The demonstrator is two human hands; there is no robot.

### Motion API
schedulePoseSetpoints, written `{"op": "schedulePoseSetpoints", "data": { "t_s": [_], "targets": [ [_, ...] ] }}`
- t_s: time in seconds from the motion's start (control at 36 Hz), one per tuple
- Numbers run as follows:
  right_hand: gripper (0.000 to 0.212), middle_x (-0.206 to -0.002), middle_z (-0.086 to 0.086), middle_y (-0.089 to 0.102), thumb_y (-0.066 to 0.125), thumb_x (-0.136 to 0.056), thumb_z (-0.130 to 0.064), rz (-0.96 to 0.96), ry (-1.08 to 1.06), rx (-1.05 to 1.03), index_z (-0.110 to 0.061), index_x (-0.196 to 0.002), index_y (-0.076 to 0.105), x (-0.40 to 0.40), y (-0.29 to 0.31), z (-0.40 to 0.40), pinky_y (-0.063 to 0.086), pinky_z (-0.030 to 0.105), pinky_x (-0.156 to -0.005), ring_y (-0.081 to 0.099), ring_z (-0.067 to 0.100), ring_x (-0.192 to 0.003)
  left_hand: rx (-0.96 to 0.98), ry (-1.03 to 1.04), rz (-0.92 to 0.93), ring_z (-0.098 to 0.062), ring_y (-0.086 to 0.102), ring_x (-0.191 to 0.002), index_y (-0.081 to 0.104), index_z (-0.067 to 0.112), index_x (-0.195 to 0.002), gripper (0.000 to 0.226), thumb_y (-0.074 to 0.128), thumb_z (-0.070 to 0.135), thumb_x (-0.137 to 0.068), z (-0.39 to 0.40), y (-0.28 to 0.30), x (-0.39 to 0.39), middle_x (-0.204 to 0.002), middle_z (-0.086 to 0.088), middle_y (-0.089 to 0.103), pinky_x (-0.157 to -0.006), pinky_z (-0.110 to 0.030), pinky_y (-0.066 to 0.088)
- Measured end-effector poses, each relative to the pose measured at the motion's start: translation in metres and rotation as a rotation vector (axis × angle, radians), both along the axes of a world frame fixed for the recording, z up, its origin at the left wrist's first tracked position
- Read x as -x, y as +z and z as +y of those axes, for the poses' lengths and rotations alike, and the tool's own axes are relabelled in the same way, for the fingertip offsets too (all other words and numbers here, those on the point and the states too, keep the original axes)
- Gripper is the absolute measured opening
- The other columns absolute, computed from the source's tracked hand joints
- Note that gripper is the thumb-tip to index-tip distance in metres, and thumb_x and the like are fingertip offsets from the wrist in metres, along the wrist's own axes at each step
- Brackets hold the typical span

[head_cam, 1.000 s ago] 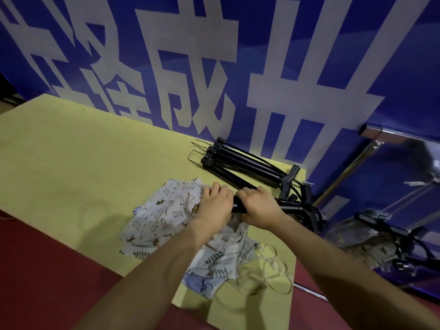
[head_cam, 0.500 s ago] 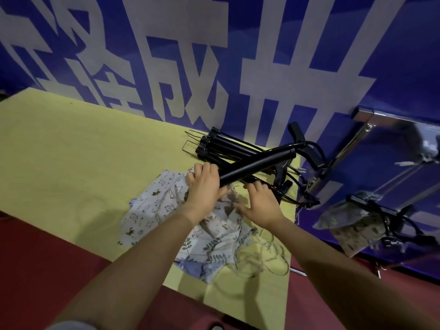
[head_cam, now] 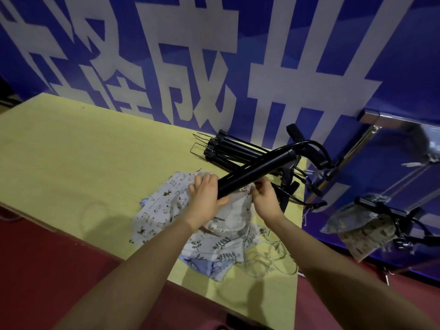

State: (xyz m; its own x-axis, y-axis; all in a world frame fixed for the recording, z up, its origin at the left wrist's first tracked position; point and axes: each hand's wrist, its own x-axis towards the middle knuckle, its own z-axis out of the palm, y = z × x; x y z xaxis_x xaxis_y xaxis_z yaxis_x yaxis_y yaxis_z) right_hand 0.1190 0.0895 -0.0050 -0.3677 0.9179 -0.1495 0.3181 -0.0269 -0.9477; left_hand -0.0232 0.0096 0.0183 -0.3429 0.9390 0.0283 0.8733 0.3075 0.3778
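Observation:
My left hand [head_cam: 206, 196] grips the lower end of a black hanger [head_cam: 256, 171], which slants up to the right above the table, its hook and clips at the far end. Just to its right, my right hand [head_cam: 264, 198] pinches the edge of a patterned cloth garment [head_cam: 164, 208] and lifts it toward the hanger bar. The garment is pale with small animal prints. Beneath it lies another cloth with leaf prints [head_cam: 214, 246].
A stack of black hangers [head_cam: 228, 151] lies at the back of the yellow-green table [head_cam: 83, 163], against a blue banner with white characters [head_cam: 214, 55]. On the right, a metal rack [head_cam: 371, 129] holds a hung garment [head_cam: 357, 225]. Thin cords [head_cam: 269, 258] trail near the table's right edge.
The hanger was lifted off the table, its right end swinging up. My right hand let go of it and took hold of the garment's edge. The left hand kept its grip.

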Motion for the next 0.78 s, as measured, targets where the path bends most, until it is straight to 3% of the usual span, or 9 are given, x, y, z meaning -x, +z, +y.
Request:
{"op": "schedulePoseSetpoints", "data": {
  "t_s": [0.06, 0.17, 0.31, 0.42, 0.47, 0.53, 0.58, 0.69, 0.78],
  "targets": [
    [0.030, -0.110, 0.003, 0.059, 0.038, -0.100, -0.007, 0.078, -0.037, -0.008, -0.013, -0.129, 0.044, 0.001, 0.006, -0.001, 0.050, 0.027, -0.081, 0.059, 0.020, -0.095, 0.016, 0.001, -0.022, -0.020, 0.036, -0.107, 0.046, 0.013, -0.110, 0.039, 0.059, 0.042, -0.086, 0.004, 0.002, -0.005, -0.114, -0.003, 0.046, -0.086, -0.032, 0.028],
    [0.027, -0.099, 0.015, 0.065, 0.037, -0.100, -0.005, 0.096, -0.087, 0.020, -0.013, -0.114, 0.058, -0.008, 0.006, 0.002, 0.051, 0.044, -0.081, 0.058, 0.038, -0.090, 0.036, -0.009, -0.023, -0.022, 0.037, -0.110, 0.047, 0.013, -0.111, 0.041, 0.061, 0.041, -0.085, 0.015, 0.003, -0.016, -0.117, -0.003, 0.047, -0.088, -0.033, 0.030],
    [0.038, -0.075, -0.008, 0.059, 0.032, -0.095, 0.006, 0.149, -0.172, 0.109, -0.014, -0.098, 0.065, -0.034, 0.002, 0.010, 0.040, 0.016, -0.059, 0.053, 0.004, -0.066, 0.071, -0.023, -0.058, -0.023, 0.037, -0.108, 0.047, 0.013, -0.108, 0.039, 0.060, 0.042, -0.086, 0.028, -0.006, -0.032, -0.116, -0.004, 0.047, -0.090, -0.034, 0.030],
    [0.033, -0.046, -0.012, 0.049, 0.034, -0.093, 0.004, 0.169, -0.206, 0.206, -0.009, -0.086, 0.064, -0.054, 0.003, 0.019, 0.034, 0.019, -0.044, 0.042, 0.008, -0.047, 0.088, -0.061, -0.070, -0.023, 0.038, -0.108, 0.047, 0.013, -0.109, 0.042, 0.059, 0.045, -0.085, 0.041, -0.011, -0.047, -0.115, -0.004, 0.048, -0.092, -0.035, 0.031],
    [0.022, -0.056, -0.001, 0.054, 0.041, -0.094, -0.001, 0.216, -0.214, 0.210, 0.003, -0.096, 0.062, -0.061, 0.004, 0.021, 0.038, 0.020, -0.046, 0.049, 0.012, -0.050, 0.085, -0.079, -0.062, -0.022, 0.038, -0.107, 0.047, 0.013, -0.109, 0.042, 0.060, 0.045, -0.085, 0.046, -0.013, -0.054, -0.114, -0.004, 0.048, -0.091, -0.035, 0.031],
    [0.022, -0.076, 0.008, 0.061, 0.048, -0.094, -0.010, 0.260, -0.228, 0.192, 0.006, -0.101, 0.062, -0.070, 0.005, 0.026, 0.045, 0.025, -0.061, 0.059, 0.020, -0.071, 0.079, -0.101, -0.059, -0.022, 0.038, -0.107, 0.047, 0.014, -0.109, 0.041, 0.061, 0.044, -0.084, 0.055, -0.015, -0.062, -0.114, -0.003, 0.048, -0.090, -0.035, 0.031],
    [0.025, -0.086, 0.006, 0.066, 0.049, -0.096, -0.015, 0.295, -0.222, 0.180, 0.004, -0.103, 0.064, -0.076, 0.006, 0.029, 0.047, 0.024, -0.070, 0.063, 0.018, -0.082, 0.078, -0.111, -0.065, -0.021, 0.038, -0.107, 0.047, 0.014, -0.110, 0.041, 0.061, 0.043, -0.084, 0.060, -0.017, -0.067, -0.115, -0.003, 0.048, -0.090, -0.034, 0.031],
    [0.019, -0.082, 0.001, 0.064, 0.051, -0.096, -0.017, 0.280, -0.211, 0.191, -0.006, -0.090, 0.066, -0.087, 0.005, 0.036, 0.044, 0.023, -0.070, 0.060, 0.014, -0.081, 0.093, -0.102, -0.072, -0.022, 0.037, -0.110, 0.047, 0.013, -0.113, 0.043, 0.062, 0.041, -0.084, 0.070, -0.020, -0.077, -0.117, -0.003, 0.047, -0.090, -0.034, 0.030],
    [0.011, -0.094, 0.003, 0.068, 0.060, -0.091, -0.023, 0.287, -0.186, 0.219, -0.016, -0.092, 0.068, -0.089, -0.001, 0.040, 0.046, 0.022, -0.075, 0.063, 0.013, -0.091, 0.117, -0.088, -0.055, -0.023, 0.037, -0.112, 0.047, 0.013, -0.115, 0.044, 0.063, 0.039, -0.083, 0.074, -0.024, -0.082, -0.119, -0.004, 0.047, -0.091, -0.034, 0.030]
  ]
}}
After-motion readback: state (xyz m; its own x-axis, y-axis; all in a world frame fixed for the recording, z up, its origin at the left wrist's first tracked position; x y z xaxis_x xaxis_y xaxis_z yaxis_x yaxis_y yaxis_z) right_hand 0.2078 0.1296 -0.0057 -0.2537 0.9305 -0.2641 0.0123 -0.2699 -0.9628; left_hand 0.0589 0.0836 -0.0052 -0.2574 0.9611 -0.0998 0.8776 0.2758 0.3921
